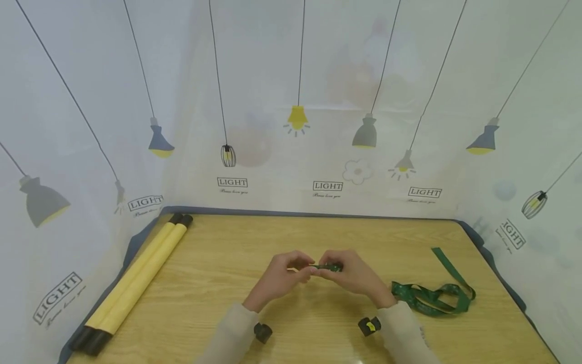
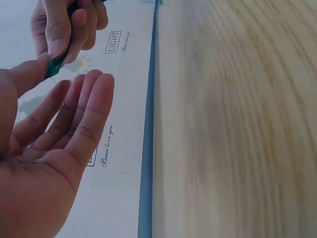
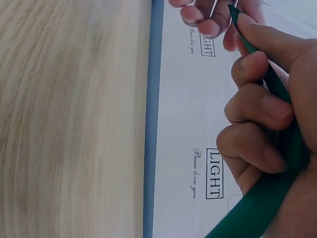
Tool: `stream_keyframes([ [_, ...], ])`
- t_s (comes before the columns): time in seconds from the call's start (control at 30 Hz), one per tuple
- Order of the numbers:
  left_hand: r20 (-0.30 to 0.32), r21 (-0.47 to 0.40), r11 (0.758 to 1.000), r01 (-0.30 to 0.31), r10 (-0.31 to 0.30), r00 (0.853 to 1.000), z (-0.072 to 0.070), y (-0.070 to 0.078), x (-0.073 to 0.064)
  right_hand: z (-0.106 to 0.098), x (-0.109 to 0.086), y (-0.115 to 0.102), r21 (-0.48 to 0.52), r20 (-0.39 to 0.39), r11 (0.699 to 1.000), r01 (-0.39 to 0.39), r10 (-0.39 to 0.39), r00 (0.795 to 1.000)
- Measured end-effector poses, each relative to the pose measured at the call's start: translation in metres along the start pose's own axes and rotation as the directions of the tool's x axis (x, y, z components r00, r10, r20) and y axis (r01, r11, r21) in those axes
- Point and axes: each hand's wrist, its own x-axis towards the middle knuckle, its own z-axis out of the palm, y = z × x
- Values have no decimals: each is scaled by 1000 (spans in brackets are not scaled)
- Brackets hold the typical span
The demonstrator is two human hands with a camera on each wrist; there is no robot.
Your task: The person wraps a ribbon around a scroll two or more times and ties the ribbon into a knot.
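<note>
My right hand (image 1: 354,274) grips a green ribbon (image 3: 255,206), its fingers curled round it and the thumb near the narrow, pointed end. Below the palm the ribbon widens and leaves the right wrist view. Facing it, my left hand (image 1: 278,277) touches the ribbon's tip with the thumb, while its other fingers stay loosely extended and apart from the ribbon. Both hands are close together above the middle of the table. A loosely looped length of green ribbon (image 1: 463,303) lies right of my right forearm; whether it joins the held part cannot be seen.
Two yellow rolls (image 1: 141,275) with black ends lie side by side along the left edge of the wooden table (image 1: 318,323). White sheeting (image 1: 273,60) printed with lamps surrounds the back and sides. A dark blue border (image 1: 318,215) runs along the table's far edge.
</note>
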Motion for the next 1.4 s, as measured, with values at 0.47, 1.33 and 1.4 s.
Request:
stream_keyframes([
  [0.47, 23, 5, 1000, -15, 15, 1000, 3, 2, 2, 0, -2, 4, 22, 52, 999, 43, -44, 998],
  [1.33, -45, 72, 996, 61, -58, 997, -57, 3, -10, -46, -23, 29, -40, 70, 966, -255, 258, 964],
  [1.4, -49, 72, 995, 68, -65, 997, -62, 2, -11, -50, -24, 32, -37, 62, 966, -255, 257, 965],
])
